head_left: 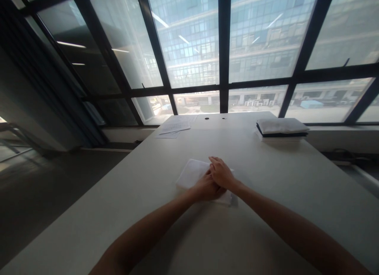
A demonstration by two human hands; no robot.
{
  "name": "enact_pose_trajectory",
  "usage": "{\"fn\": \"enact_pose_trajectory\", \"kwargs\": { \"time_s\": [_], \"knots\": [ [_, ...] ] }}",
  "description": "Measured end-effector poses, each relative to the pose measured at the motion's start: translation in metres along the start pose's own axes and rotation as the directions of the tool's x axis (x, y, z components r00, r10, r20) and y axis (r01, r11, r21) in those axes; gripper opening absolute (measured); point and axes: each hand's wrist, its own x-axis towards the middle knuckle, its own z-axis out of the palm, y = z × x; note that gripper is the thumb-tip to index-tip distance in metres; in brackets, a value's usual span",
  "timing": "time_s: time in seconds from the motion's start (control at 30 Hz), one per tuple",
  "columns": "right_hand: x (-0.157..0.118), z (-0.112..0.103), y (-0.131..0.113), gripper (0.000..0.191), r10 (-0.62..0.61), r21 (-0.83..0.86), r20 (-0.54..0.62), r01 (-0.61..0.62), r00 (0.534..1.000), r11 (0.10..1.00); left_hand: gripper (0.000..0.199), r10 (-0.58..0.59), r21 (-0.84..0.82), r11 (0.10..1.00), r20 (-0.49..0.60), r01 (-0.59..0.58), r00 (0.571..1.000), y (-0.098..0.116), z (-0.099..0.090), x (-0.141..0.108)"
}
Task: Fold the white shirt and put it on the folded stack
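A white, flat, folded piece that looks like cloth [192,172] lies on the table in front of me, turned at a slant. My left hand [207,188] rests on its right half, and part of that hand is covered. Over it lies my right hand [221,173], crossing my left fingers with its own stretched towards the far left. Both palms face down, and neither grips anything visible. The piece's right side is partly hidden beneath my hands.
The white table [142,188] reaches towards large black-framed windows [224,49]. Printed paper sheets [174,127] lie at its far left. On the far right sits a stack of folded white and dark cloth [281,129]. A dark curtain [53,77] hangs at left.
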Motion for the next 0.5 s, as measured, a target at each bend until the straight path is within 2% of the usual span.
{"fn": "enact_pose_trajectory", "kwargs": {
  "time_s": [0.07,0.1,0.17,0.27,0.4,0.5],
  "knots": [
    [-0.001,0.012,-0.007,0.049,0.034,-0.004,0.056,-0.034,0.998,0.999,0.051,-0.026,-0.012,1.000,-0.013,0.026,1.000,-0.002,-0.002,-0.006],
    [-0.002,0.016,-0.005,0.051,0.058,0.000,0.076,-0.058,0.995,0.998,0.047,-0.026,-0.011,1.000,-0.010,0.026,1.000,-0.003,-0.005,-0.010],
    [-0.006,0.019,0.004,0.056,0.105,-0.007,0.098,-0.105,0.990,0.994,0.032,0.014,0.011,1.000,0.026,-0.014,1.000,-0.006,-0.013,-0.018],
    [-0.019,0.018,0.018,0.060,0.102,-0.113,0.106,-0.090,0.989,0.990,0.036,0.040,0.106,0.993,0.048,-0.045,0.998,-0.017,-0.027,-0.032],
    [-0.037,0.016,0.023,0.065,0.050,-0.249,0.138,-0.014,0.989,0.968,0.054,-0.119,0.341,0.935,0.035,0.100,0.992,-0.051,-0.048,-0.046],
    [-0.043,0.015,0.024,0.069,0.072,-0.303,0.168,-0.018,0.983,0.953,0.061,-0.277,0.459,0.857,0.030,0.233,0.960,-0.077,-0.063,-0.050]
  ]
}}
